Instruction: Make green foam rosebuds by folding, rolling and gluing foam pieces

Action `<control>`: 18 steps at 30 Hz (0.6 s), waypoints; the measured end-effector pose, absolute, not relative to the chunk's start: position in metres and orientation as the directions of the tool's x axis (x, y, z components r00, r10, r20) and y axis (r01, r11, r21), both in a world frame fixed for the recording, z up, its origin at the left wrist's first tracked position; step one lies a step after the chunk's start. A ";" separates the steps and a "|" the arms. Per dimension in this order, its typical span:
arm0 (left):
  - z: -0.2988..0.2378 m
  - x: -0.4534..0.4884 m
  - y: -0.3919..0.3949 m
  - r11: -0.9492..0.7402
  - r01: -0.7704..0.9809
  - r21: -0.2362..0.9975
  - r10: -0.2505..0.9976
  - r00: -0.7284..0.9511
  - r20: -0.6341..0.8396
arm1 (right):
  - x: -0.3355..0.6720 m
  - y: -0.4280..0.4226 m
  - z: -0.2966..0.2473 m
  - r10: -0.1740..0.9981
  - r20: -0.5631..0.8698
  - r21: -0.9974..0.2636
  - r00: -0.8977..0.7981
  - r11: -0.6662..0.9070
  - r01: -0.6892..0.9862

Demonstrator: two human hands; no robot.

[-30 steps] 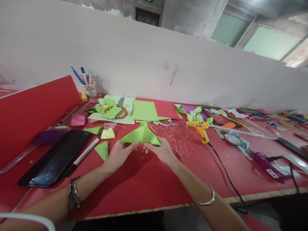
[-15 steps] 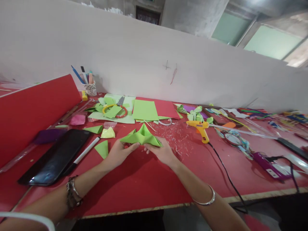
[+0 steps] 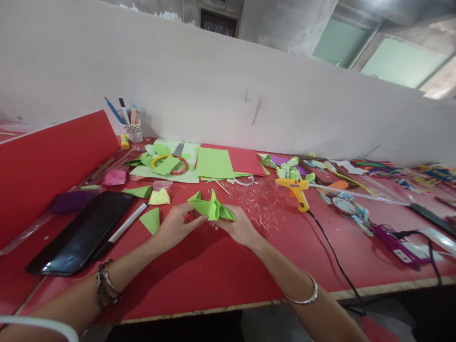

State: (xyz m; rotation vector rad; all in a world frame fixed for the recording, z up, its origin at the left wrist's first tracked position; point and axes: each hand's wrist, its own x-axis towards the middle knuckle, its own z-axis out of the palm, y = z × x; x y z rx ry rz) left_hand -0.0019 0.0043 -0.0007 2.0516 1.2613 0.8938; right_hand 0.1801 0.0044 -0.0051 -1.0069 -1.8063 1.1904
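A folded piece of green paper (image 3: pixel 211 207) is held between both hands above the red table, with pointed flaps standing up. My left hand (image 3: pixel 180 222) pinches its left side, thumb in front. On its right side my right hand (image 3: pixel 238 227) is closed, its thumb near the paper's lower middle and some fingers hidden behind. Left of my left hand lie a green paper cone (image 3: pixel 151 220), a second green cone (image 3: pixel 139 191) and a small bag of yellow material (image 3: pixel 160 195).
A yellow hot glue gun (image 3: pixel 296 190) with a black cord lies at right, near a purple power strip (image 3: pixel 399 244). Scissors (image 3: pixel 178 150), green scraps and stacked paper (image 3: pixel 214 163) lie at the back. A black phone-like slab (image 3: pixel 81 232) and a marker (image 3: pixel 124 225) are at left.
The green paper has been bent: its wide, flatter shape is now narrower, with flaps raised at the left and middle. Both hands stay about where they were.
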 end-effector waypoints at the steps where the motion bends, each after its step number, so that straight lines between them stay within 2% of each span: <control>1: -0.001 -0.002 0.004 -0.396 0.537 0.745 0.910 0.336 0.242 | 0.180 0.004 -0.006 0.892 0.155 -0.946 -0.424 0.258 0.198; 11: 0.003 0.003 0.002 -0.332 0.436 0.837 0.918 0.355 0.179 | 0.176 0.006 -0.010 0.909 0.157 -0.975 -0.385 0.206 0.089; 18: -0.002 0.005 0.001 -0.336 0.517 0.787 0.935 0.282 0.215 | 0.172 0.007 -0.012 0.940 0.102 -0.983 -0.326 0.146 0.115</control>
